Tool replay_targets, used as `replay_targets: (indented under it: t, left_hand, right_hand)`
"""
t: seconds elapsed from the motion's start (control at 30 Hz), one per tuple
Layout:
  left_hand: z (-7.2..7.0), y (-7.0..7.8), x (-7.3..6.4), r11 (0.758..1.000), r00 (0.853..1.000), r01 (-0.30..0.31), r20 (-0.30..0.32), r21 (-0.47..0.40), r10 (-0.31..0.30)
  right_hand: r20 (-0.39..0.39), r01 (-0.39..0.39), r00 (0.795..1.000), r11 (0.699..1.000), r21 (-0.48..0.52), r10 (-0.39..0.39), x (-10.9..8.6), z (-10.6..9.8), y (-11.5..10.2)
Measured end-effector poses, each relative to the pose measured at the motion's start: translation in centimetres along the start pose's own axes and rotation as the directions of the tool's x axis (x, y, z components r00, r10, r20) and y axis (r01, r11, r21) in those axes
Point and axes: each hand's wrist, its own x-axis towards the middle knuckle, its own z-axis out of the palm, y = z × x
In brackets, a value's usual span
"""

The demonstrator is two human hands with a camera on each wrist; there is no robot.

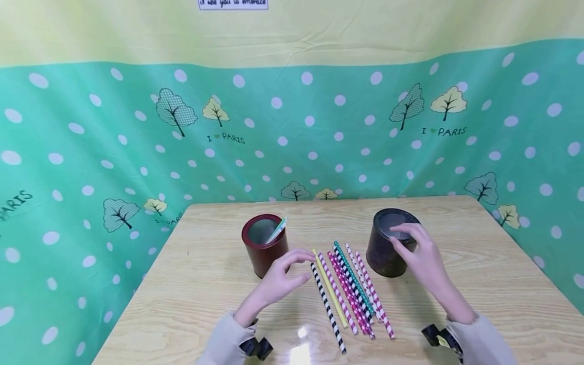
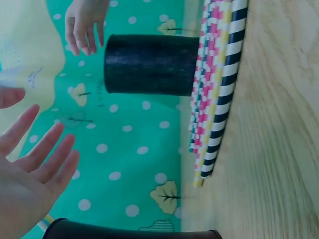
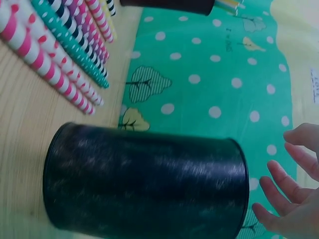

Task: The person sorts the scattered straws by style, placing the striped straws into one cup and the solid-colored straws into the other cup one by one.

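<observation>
Paper straws (image 1: 339, 294) in striped and dotted patterns lie side by side on the table; a black-and-white striped straw (image 1: 326, 306) is leftmost, beside a yellow one (image 1: 330, 289). My left hand (image 1: 283, 281) hovers at their left, in front of the dark red cup (image 1: 265, 258), fingers loosely bent around nothing. Inside that cup lean straws (image 1: 277, 230), a green-and-white one among them. My right hand (image 1: 422, 258) is above and beside the black cup (image 1: 388, 251), thumb and fingers apart. The right wrist view shows its fingers (image 3: 284, 186) off the cup's rim, holding nothing.
The wooden table (image 1: 182, 294) reaches back to a green and yellow curtain (image 1: 255, 116) printed with dots and trees, which also hangs at both sides. The two cups stand on either side of the straws. Light glares on the table's front part.
</observation>
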Motion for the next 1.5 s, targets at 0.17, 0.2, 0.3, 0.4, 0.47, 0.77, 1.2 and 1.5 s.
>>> replay_targets:
  t: [0.17,0.2,0.3,0.4,0.47,0.77,1.2,1.5]
  left_hand:
    - [0.4,-0.5,0.1,0.995,0.989,0.051,0.138,0.081,-0.061]
    - [0.5,-0.6,0.1,0.994,0.983,0.059,0.166,0.094,-0.074]
    - [0.8,-0.9,0.2,0.989,0.968,0.068,0.230,0.135,-0.098]
    - [1.1,-1.2,0.4,0.983,0.956,0.068,0.270,0.168,-0.112]
    - [1.3,-1.5,0.4,0.979,0.950,0.068,0.287,0.194,-0.123]
    - [2.2,-2.5,0.5,0.949,0.915,0.048,0.368,0.312,-0.168]
    - [3.2,-3.5,0.4,0.937,0.863,0.027,0.464,0.348,-0.197]
    - [4.2,-4.3,0.5,0.916,0.849,-0.085,0.510,0.391,-0.139]
  right_hand:
    - [-0.021,-0.003,1.000,1.000,-0.019,0.003,-0.4,-0.5,0.8]
    - [-0.028,-0.002,1.000,1.000,-0.012,0.001,-0.5,-0.6,1.0]
    - [-0.046,-0.009,0.999,1.000,-0.001,0.009,-0.8,-0.7,1.5]
    - [-0.060,-0.021,0.998,1.000,-0.002,0.021,-1.1,-0.8,1.8]
    - [-0.066,-0.027,0.997,1.000,-0.004,0.027,-1.2,-0.8,2.0]
    - [-0.056,-0.050,0.997,0.999,0.004,0.050,-1.6,-0.8,2.7]
    - [-0.082,-0.009,0.997,1.000,0.028,0.011,-3.7,1.9,12.7]
    - [-0.092,-0.043,0.995,0.999,0.030,0.045,-4.4,2.9,15.8]
